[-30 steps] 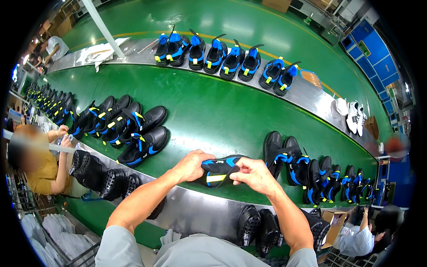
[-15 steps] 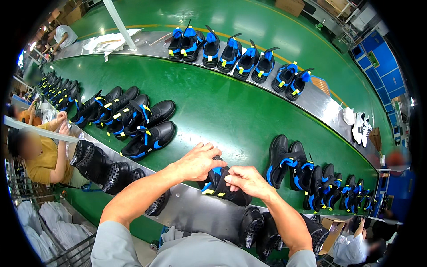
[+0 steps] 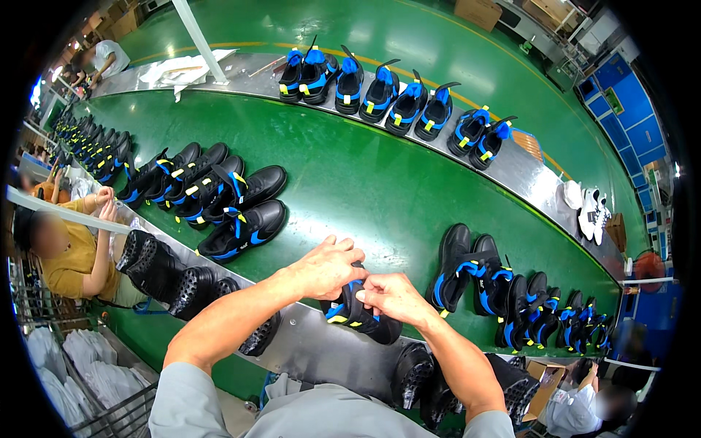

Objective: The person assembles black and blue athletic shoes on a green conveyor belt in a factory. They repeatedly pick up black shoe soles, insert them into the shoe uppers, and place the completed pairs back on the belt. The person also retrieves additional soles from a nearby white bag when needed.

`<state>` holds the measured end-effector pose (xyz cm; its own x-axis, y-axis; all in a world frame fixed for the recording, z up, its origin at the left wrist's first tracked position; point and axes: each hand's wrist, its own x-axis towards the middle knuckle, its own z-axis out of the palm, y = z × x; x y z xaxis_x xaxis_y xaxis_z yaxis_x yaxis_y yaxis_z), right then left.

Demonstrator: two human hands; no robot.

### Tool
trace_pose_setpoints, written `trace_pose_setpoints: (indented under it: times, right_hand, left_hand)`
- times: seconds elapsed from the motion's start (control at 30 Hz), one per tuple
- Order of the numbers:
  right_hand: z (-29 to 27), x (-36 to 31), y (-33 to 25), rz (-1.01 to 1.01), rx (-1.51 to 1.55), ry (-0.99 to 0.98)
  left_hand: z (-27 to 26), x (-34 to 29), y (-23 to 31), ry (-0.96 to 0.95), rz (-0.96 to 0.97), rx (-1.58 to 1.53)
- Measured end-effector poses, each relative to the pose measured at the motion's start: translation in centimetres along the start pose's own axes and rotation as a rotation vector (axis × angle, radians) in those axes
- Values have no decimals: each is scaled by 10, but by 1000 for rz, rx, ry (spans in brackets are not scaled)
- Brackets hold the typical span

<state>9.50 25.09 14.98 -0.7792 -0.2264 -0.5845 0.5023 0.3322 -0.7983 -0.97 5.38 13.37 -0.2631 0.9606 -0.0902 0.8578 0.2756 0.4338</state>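
Shoe [image 3: 365, 323] was one, held over the counter's [image 3: 296, 349] near edge. It had just turned and come closer, so I guessed its top was easier to work on. My left hand [image 3: 325, 270] gripped that top; my right hand [image 3: 394, 298] pinched it. I counted eight black shoes [image 3: 380, 95] far across, and two white shoes [image 3: 588, 215].

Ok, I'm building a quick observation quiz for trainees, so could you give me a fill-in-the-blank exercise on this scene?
1. The left hand and right hand touch a shoe coloured black, yellow and ____.
2. The broad work surface beyond the hands is ____.
3. On the far metal ledge, white shoes stand toward the picture's ____ side.
4. The black-and-blue shoes on that ledge number ____.

Missing words: blue; green; right; eight.
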Motion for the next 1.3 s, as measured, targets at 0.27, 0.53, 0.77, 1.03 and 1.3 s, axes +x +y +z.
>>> trace_pose_setpoints:
  times: [0.27,0.53,0.77,1.03,1.3]
  right_hand:
    - [-44,-31,42,19,-577,812]
    - [-102,-54,167,121,-449,1010]
    - [-70,-31,121,253,-478,878]
    - [-87,-31,143,-207,-749,723]
    - [-69,-19,164,-224,-629,872]
  left_hand:
    - [34,-20,-33,-13,-723,-528]
    - [25,18,25,682,-675,18]
    - [140,161,87,418,-521,-559]
    - [163,163,72,583,-733,-718]
    - [151,153,111,544,-720,-477]
